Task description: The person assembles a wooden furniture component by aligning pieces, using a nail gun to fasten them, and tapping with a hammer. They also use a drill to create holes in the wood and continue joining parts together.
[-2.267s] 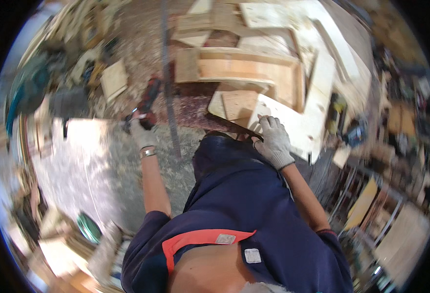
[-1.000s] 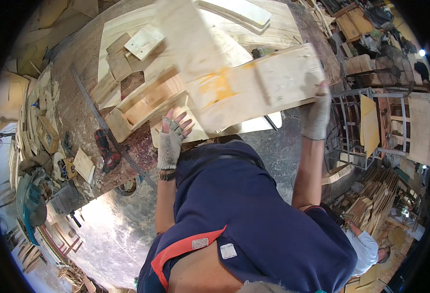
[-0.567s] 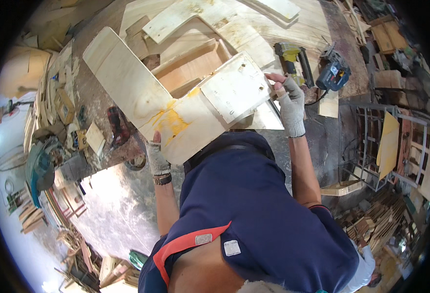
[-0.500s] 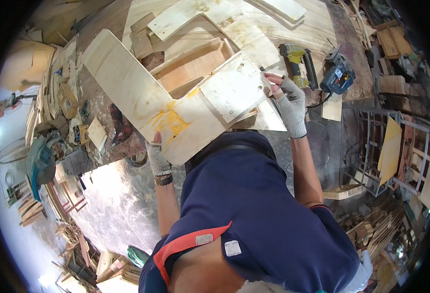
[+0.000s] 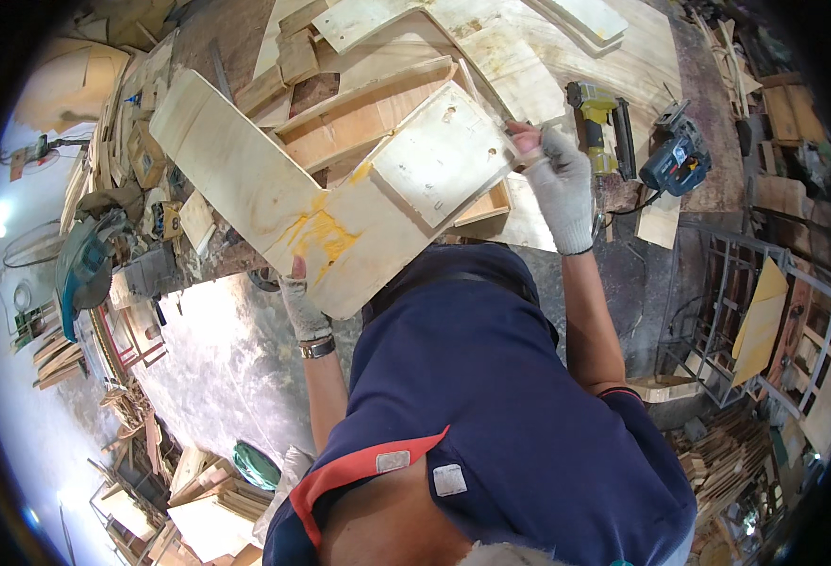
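A large L-shaped plywood panel (image 5: 231, 151) with yellow smears lies tilted across the bench's near edge, partly overhanging it. My left hand (image 5: 304, 304), in a fingerless knit glove, grips its near corner, thumb on top and the other fingers hidden beneath. On the panel's right arm rests a pale rectangular board (image 5: 444, 156) with small holes; I cannot tell whether it is fastened. My right hand (image 5: 562, 179), gloved alike, closes on that board's right end. Behind and partly under the panel sits a shallow open wooden box (image 5: 368, 108).
Right of my right hand lie a yellow-green nail gun (image 5: 596, 132) and a blue jigsaw (image 5: 678, 156) with its cable. More plywood pieces (image 5: 576, 21) cover the far bench. A teal circular-blade saw (image 5: 85, 269) stands at left, a grey metal frame (image 5: 717, 292) at right.
The panel and board have shifted left over the bench, covering the dark red item beside it. More of the wooden box shows. Both hands keep their grip, and the whole view has shifted slightly.
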Demonstrator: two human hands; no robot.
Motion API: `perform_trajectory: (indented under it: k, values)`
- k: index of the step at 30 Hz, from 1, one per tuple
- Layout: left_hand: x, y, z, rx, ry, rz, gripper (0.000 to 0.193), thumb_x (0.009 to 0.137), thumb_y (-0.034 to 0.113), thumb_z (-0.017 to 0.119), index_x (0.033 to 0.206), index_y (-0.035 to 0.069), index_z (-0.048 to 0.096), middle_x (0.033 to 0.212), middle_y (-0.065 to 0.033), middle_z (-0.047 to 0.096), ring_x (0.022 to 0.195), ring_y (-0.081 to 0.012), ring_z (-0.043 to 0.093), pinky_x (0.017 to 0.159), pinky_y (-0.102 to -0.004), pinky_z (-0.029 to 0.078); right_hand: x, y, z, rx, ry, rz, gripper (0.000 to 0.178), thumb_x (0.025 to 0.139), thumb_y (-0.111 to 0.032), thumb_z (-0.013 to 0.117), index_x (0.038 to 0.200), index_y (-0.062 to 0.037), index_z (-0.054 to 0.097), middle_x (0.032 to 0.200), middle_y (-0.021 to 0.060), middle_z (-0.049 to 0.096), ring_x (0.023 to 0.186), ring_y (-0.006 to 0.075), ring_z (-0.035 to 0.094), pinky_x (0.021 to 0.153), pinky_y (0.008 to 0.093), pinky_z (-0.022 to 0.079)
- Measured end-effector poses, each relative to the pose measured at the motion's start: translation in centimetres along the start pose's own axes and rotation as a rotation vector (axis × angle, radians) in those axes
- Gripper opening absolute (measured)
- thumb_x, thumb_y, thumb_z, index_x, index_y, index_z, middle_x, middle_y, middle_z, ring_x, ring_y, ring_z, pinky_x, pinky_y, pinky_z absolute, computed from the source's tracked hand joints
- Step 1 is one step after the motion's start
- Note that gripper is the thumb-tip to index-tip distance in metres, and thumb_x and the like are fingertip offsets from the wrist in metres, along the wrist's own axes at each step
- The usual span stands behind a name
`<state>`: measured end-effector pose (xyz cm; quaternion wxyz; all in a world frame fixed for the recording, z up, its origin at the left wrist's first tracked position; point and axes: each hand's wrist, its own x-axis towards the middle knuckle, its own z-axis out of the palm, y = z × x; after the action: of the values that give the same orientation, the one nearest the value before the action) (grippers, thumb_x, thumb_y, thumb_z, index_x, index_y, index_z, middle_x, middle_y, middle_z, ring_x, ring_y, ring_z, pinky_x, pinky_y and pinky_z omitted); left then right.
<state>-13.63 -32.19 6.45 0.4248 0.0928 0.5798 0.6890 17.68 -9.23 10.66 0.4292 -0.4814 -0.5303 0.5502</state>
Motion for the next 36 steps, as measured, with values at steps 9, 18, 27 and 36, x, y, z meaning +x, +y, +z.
perform_trajectory:
  k: [9, 18, 27, 36]
  values:
    - [-1.3, -0.6, -0.4, 0.002, 0.075, -0.002, 0.061, 0.098, 0.027, 0.068, 0.149, 0.003, 0.042, 0.142, -0.0114, 0.056, 0.124, -0.0248, 0.059, 0.102, -0.0418, 0.054, -0.5, 0.7, 0.6, -0.330, -0.122, -0.177, 0.015, 0.086, -0.009, 0.077, 0.098, -0.0016, 0.070, 0.123, 0.0150, 0.069, 0.114, 0.0193, 0.067, 0.079, 0.0299, 0.057]
    - [-4.9, 1.1, 4.6, 0.176, 0.231, 0.161, 0.070, 0.092, 0.020, 0.076, 0.150, 0.001, 0.042, 0.141, -0.0126, 0.056, 0.122, -0.0248, 0.059, 0.103, -0.0405, 0.052, -1.4, 1.9, 1.7, -0.846, -0.178, -0.433, 0.013, 0.086, -0.018, 0.075, 0.088, -0.0071, 0.069, 0.124, 0.0149, 0.064, 0.132, 0.0362, 0.053, 0.104, 0.0490, 0.046]
    - [-6.8, 1.1, 4.2, 0.290, 0.256, 0.243, 0.070, 0.088, 0.021, 0.080, 0.144, -0.004, 0.046, 0.133, -0.0154, 0.060, 0.116, -0.0246, 0.060, 0.100, -0.0391, 0.051, 2.8, 0.6, 0.7, -0.643, -0.113, -0.464, 0.016, 0.080, -0.018, 0.080, 0.090, -0.0098, 0.071, 0.130, 0.0146, 0.063, 0.114, 0.0338, 0.060, 0.092, 0.0433, 0.053]
    - [-6.9, 1.5, 3.4, 0.322, 0.249, 0.274, 0.072, 0.083, 0.017, 0.085, 0.141, -0.005, 0.049, 0.130, -0.0136, 0.061, 0.116, -0.0223, 0.059, 0.102, -0.0375, 0.048, 3.9, 1.6, -0.3, -0.579, -0.188, -0.451, 0.017, 0.079, -0.018, 0.081, 0.091, -0.0111, 0.071, 0.130, 0.0138, 0.062, 0.119, 0.0349, 0.058, 0.096, 0.0460, 0.051]
